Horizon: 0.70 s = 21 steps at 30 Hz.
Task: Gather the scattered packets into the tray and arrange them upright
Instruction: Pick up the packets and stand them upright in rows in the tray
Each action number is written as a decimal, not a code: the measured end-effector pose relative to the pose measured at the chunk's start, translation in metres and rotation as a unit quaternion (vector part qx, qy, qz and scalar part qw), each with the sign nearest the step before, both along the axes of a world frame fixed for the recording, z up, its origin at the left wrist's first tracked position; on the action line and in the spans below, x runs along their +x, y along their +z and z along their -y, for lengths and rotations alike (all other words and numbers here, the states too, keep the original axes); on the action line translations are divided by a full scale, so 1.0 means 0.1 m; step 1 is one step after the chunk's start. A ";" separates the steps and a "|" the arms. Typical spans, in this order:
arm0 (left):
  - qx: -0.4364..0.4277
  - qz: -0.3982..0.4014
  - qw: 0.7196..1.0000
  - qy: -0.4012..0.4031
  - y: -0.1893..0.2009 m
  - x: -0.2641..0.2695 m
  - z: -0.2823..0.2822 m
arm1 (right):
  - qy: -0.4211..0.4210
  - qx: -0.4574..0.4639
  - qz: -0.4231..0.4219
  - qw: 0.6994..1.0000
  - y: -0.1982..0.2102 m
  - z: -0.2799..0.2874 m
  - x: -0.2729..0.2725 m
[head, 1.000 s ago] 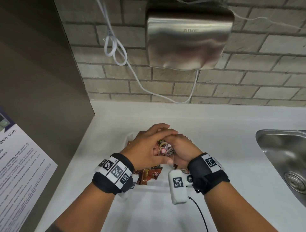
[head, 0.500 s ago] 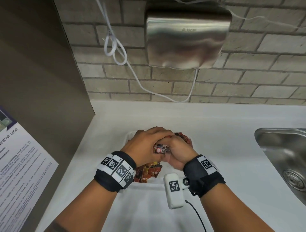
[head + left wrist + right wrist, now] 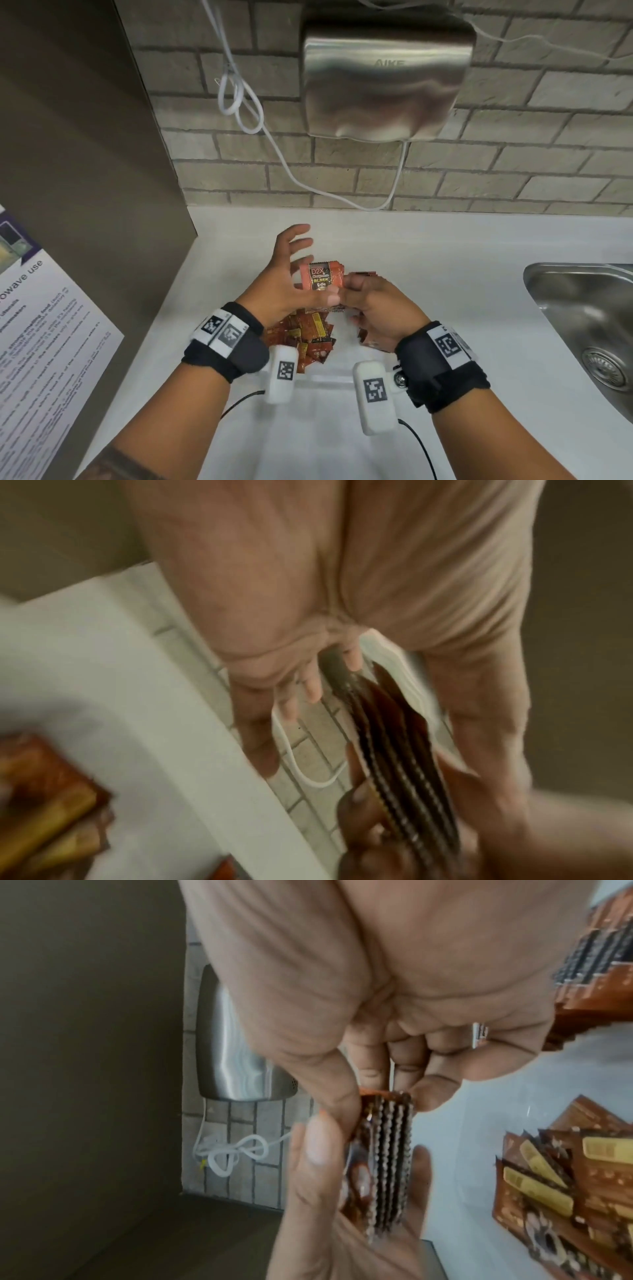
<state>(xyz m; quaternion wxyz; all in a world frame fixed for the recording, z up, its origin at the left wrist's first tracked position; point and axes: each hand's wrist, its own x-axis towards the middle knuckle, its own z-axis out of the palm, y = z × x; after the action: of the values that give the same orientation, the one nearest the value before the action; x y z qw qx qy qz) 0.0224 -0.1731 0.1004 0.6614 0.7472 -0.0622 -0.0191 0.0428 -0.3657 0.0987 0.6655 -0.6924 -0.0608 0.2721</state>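
My right hand [image 3: 356, 294] pinches a small stack of orange-brown coffee packets [image 3: 321, 281] by its lower right edge and holds it upright above the white tray [image 3: 329, 377]. My left hand [image 3: 294, 270] has its fingers straight and spread; only its thumb touches the stack's lower front. In the right wrist view the stack [image 3: 387, 1164] shows its serrated edges between both hands. Loose packets [image 3: 308, 339] lie jumbled in the tray's near left part. A row of packets [image 3: 364, 274] stands behind my right hand.
A steel sink [image 3: 582, 308] is sunk into the white counter at the right. A steel hand dryer [image 3: 383, 78] and its looped white cable [image 3: 239, 99] hang on the brick wall. A brown panel [image 3: 85, 137] with a notice sheet [image 3: 41, 325] bounds the left.
Both hands were clasped over the stack low at the tray. The stack has since come up and turned face-on, and my left hand's fingers have spread away from it.
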 end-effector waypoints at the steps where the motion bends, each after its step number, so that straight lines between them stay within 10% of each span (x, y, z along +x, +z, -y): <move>1: -0.090 -0.045 0.995 -0.013 0.00 -0.02 0.00 | 0.013 0.018 -0.006 1.000 0.03 0.01 -0.02; 6: -0.319 -0.155 0.924 -0.146 0.00 -0.09 0.12 | 0.020 0.061 0.004 0.998 0.05 -0.03 -0.07; 14: -0.241 -0.153 0.953 -0.102 0.02 -0.09 0.13 | -0.060 -0.202 0.248 0.945 0.37 0.09 -0.05; 21: -0.166 -0.105 0.977 -0.080 0.12 -0.10 0.20 | 0.024 -0.248 0.358 0.900 0.70 0.08 0.11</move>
<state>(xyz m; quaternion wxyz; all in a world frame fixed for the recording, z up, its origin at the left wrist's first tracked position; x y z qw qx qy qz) 0.0128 -0.1930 0.1119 0.7751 0.6138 -0.0540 -0.1395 0.0535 -0.3741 0.1682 0.3988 -0.8840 -0.2423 0.0277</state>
